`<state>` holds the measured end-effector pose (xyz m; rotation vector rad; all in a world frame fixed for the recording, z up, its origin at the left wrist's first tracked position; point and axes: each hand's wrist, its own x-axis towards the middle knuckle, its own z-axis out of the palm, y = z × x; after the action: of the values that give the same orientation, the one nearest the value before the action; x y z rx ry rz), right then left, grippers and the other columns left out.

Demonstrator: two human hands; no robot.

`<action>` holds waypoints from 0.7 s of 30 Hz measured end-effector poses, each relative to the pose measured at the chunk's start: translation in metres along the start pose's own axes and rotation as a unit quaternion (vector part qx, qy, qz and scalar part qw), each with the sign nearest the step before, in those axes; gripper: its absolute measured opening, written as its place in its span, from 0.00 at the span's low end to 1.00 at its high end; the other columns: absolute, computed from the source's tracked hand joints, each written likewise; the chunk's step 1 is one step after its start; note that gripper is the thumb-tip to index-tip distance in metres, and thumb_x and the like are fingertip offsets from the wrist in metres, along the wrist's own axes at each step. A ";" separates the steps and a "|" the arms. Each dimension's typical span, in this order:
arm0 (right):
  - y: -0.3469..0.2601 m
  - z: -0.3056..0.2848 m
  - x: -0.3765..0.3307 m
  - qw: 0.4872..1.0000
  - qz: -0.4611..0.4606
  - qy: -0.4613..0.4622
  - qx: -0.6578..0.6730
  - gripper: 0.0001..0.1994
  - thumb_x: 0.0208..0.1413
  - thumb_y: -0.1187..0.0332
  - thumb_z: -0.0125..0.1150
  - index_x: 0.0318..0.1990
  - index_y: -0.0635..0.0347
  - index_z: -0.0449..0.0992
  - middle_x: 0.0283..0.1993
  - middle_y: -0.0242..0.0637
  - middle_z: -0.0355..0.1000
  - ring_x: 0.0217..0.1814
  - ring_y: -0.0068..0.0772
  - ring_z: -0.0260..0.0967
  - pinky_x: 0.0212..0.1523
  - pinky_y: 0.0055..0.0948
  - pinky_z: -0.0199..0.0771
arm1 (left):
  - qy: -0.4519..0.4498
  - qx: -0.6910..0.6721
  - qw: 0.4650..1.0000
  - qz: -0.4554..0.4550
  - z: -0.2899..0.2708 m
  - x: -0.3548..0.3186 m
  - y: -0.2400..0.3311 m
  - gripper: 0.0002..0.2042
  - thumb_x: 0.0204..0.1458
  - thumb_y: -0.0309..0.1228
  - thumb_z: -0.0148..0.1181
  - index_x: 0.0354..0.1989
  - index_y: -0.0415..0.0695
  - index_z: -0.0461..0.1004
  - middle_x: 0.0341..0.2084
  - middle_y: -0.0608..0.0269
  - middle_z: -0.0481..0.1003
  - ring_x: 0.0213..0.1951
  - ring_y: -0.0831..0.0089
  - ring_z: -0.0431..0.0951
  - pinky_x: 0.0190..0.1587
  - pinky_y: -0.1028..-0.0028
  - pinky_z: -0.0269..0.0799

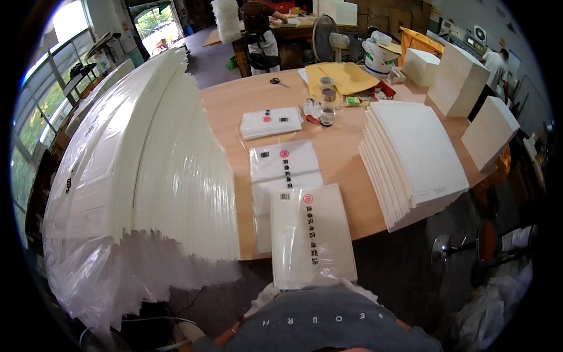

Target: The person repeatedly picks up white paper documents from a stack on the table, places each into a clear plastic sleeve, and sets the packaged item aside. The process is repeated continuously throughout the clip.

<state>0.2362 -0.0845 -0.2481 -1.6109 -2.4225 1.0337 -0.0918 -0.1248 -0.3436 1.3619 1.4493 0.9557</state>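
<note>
A stack of cream paper in a clear printed plastic bag (pixel 313 234) reaches past the table's near edge to my body. At its lower left corner is my left hand (pixel 262 299), in a white glove; my right hand (pixel 360 288), also gloved, is at the lower right corner. Both appear closed on the bagged stack, though my shirt and the stack hide most of the fingers. Beyond it a flat printed plastic bag (pixel 284 167) lies on the table. Farther back sits a folded pile of similar bags (pixel 271 122).
Many filled plastic bags (pixel 187 176) lean in a long row at left. White paper stacks (pixel 419 146) stand on the table (pixel 337 176) at right. Toward the back are scissors (pixel 278 82), a clear bottle (pixel 328 107), yellow envelopes (pixel 346 79) and a fan (pixel 324 38). A person (pixel 258 26) works behind.
</note>
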 end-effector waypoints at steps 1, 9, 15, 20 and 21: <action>0.000 -0.004 0.010 1.000 -0.002 0.000 -0.018 0.22 0.55 0.60 0.46 0.57 0.54 0.61 0.37 0.47 0.73 0.38 0.51 0.71 0.37 0.47 0.69 | -0.003 -0.048 0.999 0.003 0.008 -0.008 -0.016 0.06 0.47 0.25 0.53 0.31 0.39 0.64 0.27 0.47 0.67 0.31 0.51 0.70 0.32 0.58 0.64; 0.004 -0.050 -0.017 0.993 0.033 -0.066 0.090 0.25 0.52 0.54 0.53 0.58 0.48 0.63 0.39 0.39 0.75 0.46 0.40 0.72 0.46 0.31 0.69 | 0.086 0.024 0.996 0.014 -0.013 -0.020 0.069 0.01 0.45 0.20 0.48 0.25 0.39 0.66 0.20 0.57 0.69 0.26 0.66 0.73 0.30 0.68 0.69; 0.020 -0.020 0.053 0.878 -0.044 0.112 0.463 0.13 0.55 0.69 0.52 0.47 0.64 0.71 0.44 0.38 0.70 0.47 0.31 0.68 0.47 0.27 0.70 | -0.002 0.090 0.973 0.214 -0.011 0.035 0.214 0.05 0.40 0.17 0.52 0.25 0.37 0.64 0.21 0.60 0.67 0.24 0.71 0.68 0.29 0.73 0.67; -0.061 -0.034 0.093 0.753 -0.089 0.044 0.650 0.13 0.55 0.71 0.51 0.46 0.68 0.70 0.39 0.35 0.71 0.37 0.22 0.67 0.39 0.21 0.69 | -0.049 0.315 0.865 0.387 -0.053 0.008 0.343 0.07 0.36 0.21 0.56 0.27 0.43 0.71 0.24 0.57 0.69 0.25 0.59 0.72 0.26 0.69 0.68; -0.079 -0.051 0.101 0.763 -0.132 0.063 0.629 0.12 0.56 0.71 0.50 0.46 0.68 0.70 0.38 0.35 0.71 0.35 0.21 0.67 0.38 0.20 0.69 | -0.050 0.300 0.860 0.410 -0.068 -0.008 0.368 0.07 0.38 0.23 0.57 0.28 0.43 0.70 0.24 0.58 0.69 0.24 0.60 0.72 0.25 0.68 0.68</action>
<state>0.1470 0.0072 -0.1962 -0.7402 -1.1306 1.7679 -0.0478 -0.0958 0.0271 2.5787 1.1022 0.9324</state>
